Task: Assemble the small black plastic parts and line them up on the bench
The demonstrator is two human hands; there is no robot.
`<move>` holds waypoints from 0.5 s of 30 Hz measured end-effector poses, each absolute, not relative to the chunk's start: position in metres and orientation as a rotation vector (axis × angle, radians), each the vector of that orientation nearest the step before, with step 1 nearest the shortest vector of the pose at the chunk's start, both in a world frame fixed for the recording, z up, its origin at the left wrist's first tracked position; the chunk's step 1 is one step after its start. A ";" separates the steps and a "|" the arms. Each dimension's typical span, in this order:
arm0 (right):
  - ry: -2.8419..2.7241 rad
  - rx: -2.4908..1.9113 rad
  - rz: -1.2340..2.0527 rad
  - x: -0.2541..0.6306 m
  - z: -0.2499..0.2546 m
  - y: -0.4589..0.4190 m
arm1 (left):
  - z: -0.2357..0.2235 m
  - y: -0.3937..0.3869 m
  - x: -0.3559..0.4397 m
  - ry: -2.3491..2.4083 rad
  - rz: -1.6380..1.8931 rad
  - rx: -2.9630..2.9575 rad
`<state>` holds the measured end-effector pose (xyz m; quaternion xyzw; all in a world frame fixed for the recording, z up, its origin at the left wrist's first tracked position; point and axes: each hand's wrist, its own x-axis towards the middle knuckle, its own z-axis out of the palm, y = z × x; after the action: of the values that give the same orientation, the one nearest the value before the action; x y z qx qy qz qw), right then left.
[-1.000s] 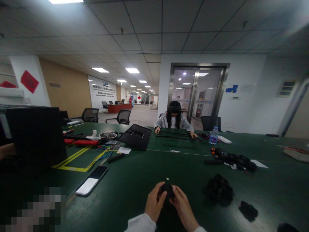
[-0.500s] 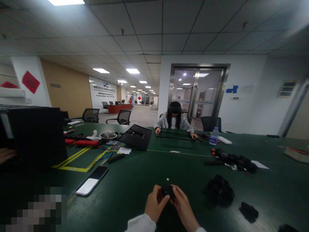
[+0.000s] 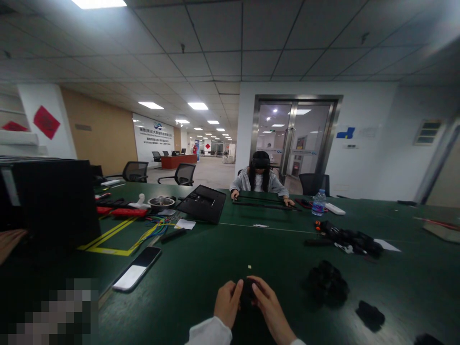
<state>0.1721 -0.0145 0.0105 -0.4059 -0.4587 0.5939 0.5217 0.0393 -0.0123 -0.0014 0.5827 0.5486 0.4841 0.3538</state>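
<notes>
Low in the centre of the head view, a small black object (image 3: 247, 293) is held between my two hands, and its exact kind cannot be made out. My left hand (image 3: 226, 303) grips its left side with the thumb raised. From the right, my right hand (image 3: 270, 306) closes round it, thumb and fingers curled against it. A tiny pale square piece (image 3: 249, 267) lies on the green table (image 3: 187, 287) just beyond my hands. To the right sits a bunch of black pieces (image 3: 327, 283), with a single black piece (image 3: 370, 315) nearer me.
On the left lie a phone (image 3: 137, 269), coloured cables (image 3: 154, 230) and a tall black case (image 3: 53, 206), with another person's hand (image 3: 10, 242) beside it. A black panel (image 3: 203, 203) rests mid-table. Across sits a co-worker (image 3: 259, 177) holding a dark frame; a water bottle (image 3: 318, 202) stands nearby.
My hands have turned the small black object and shifted their grip; my left thumb now points up instead of lying across it. At the far left, the other person's hand has moved slightly.
</notes>
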 end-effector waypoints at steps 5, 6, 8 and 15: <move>-1.049 -0.948 1.443 0.170 0.014 -0.016 | 0.000 -0.014 0.039 1.430 1.258 1.486; -1.028 -0.944 1.446 0.170 0.014 -0.015 | 0.000 -0.014 0.040 1.421 1.249 1.479; -0.981 -0.926 1.457 0.170 0.014 -0.014 | 0.000 -0.015 0.040 1.407 1.240 1.486; -0.825 -0.897 1.480 0.169 0.011 -0.010 | 0.009 -0.019 0.036 1.238 1.457 1.767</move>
<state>0.1693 -0.0098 0.0110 -0.3830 -0.3523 0.6316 0.5747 0.0363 -0.0191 0.0094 0.6543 0.4586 0.5394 0.2658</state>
